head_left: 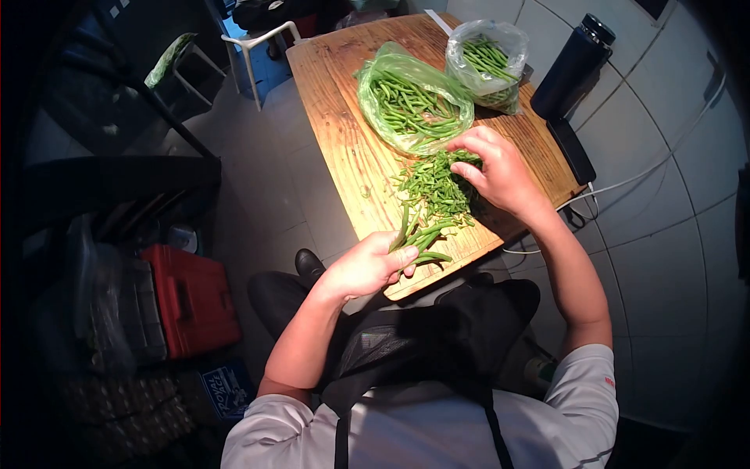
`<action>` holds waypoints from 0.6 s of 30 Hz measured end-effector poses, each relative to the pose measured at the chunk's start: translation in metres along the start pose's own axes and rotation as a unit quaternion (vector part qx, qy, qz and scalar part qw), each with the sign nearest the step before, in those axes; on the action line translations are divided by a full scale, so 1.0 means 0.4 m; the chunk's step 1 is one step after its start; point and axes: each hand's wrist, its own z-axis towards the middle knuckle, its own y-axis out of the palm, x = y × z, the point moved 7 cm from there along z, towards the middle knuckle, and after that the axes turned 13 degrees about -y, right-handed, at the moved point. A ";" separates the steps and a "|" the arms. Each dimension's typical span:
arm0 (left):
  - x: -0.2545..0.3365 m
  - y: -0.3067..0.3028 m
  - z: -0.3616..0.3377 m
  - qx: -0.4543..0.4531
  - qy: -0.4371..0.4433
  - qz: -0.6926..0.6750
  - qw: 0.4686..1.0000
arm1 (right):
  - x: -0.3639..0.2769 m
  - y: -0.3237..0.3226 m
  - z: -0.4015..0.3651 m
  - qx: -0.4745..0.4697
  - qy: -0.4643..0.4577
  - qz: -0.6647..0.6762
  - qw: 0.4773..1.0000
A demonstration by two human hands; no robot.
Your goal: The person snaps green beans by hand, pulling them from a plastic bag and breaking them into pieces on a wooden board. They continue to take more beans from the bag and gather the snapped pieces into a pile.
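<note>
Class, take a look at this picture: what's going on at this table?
A seated person is sorting green beans on a wooden table. Their left hand grips a bunch of green beans at the table's near edge. Their right hand lies with curled fingers on a loose pile of beans. Behind the pile sit a green plastic bag and a clear plastic bag, both holding beans, with a dark bottle beside them.
</note>
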 end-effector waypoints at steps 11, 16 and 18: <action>-0.012 0.000 0.010 -0.003 -0.041 0.030 0.999 | -0.269 0.040 0.023 -0.154 -0.351 -0.078 0.920; -0.007 0.004 0.006 -0.002 -0.020 0.027 0.999 | -0.244 0.053 0.011 -0.178 -0.344 -0.093 0.917; -0.020 0.006 0.014 -0.005 -0.012 0.028 1.000 | -0.233 0.054 0.007 -0.157 -0.302 -0.054 0.939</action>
